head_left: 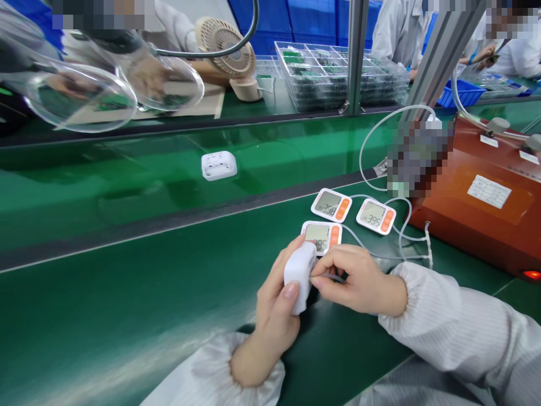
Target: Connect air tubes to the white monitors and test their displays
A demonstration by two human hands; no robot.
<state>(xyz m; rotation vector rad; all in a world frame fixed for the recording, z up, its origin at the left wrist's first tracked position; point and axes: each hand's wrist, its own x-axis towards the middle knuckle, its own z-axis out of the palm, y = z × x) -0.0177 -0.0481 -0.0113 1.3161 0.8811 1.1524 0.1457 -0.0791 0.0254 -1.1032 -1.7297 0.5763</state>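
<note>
My left hand [274, 299] is wrapped round a white blood pressure monitor [299, 273], tilted on its edge with its screen turned out of my sight. Against the monitor's right side, my right hand [349, 276] pinches the end of a thin grey air tube [335, 277]. Whether the tube end sits inside the monitor's port I cannot tell. Just beyond my hands lie three similar monitors with lit-up digits and orange buttons: one nearest [319, 234], partly hidden by my left hand, one behind it [331, 205], and one to the right [376, 216].
An orange-brown box [477, 186] with tubes joined to it stands at the right. A white housing [218, 166] lies on the green conveyor [270, 163]. Across it are a beige fan [226, 51], clear compartment trays [313, 79] and co-workers. A metal post rises at the right.
</note>
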